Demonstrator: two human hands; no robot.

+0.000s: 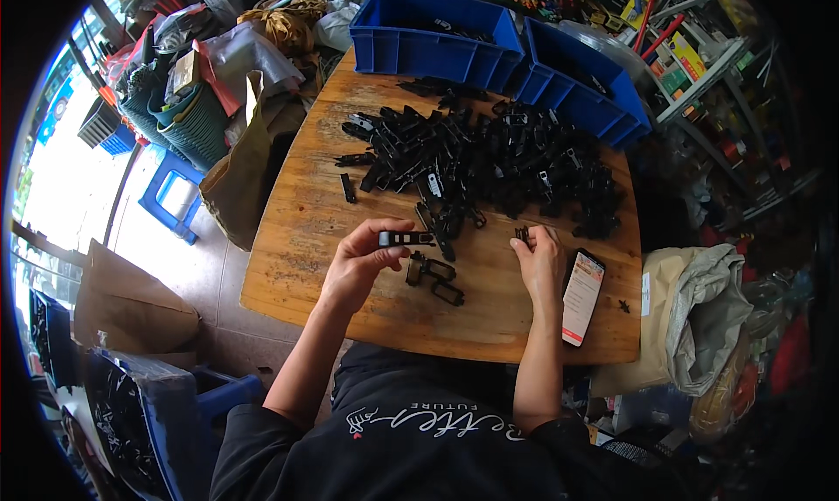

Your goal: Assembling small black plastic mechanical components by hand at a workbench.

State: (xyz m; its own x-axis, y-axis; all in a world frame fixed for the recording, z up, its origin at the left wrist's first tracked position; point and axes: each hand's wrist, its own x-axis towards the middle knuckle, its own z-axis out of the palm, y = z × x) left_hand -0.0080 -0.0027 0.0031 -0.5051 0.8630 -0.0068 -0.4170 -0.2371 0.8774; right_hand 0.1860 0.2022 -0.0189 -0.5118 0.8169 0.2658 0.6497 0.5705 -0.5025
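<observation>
Between the thumb and fingers of my left hand (363,252) is a black slotted plastic part (405,238), held level above the wooden table (384,313). Just under it on the wood lie black frame-like parts (437,278) with openings in them. My right hand (540,254) pinches a small dark piece (523,234), mostly covered by the fingertips, so its kind does not show. Beyond both hands spreads a large heap of black plastic parts (489,164), a few with metal bits. One short black piece (348,188) lies apart at the heap's left.
A lit phone (582,297) lies right of my right hand, near a tiny black piece (624,306). Two blue bins (437,51) (581,90) stand along the far edge. Paper sacks (240,173) (669,304) flank the table. A blue stool (170,195) stands at left.
</observation>
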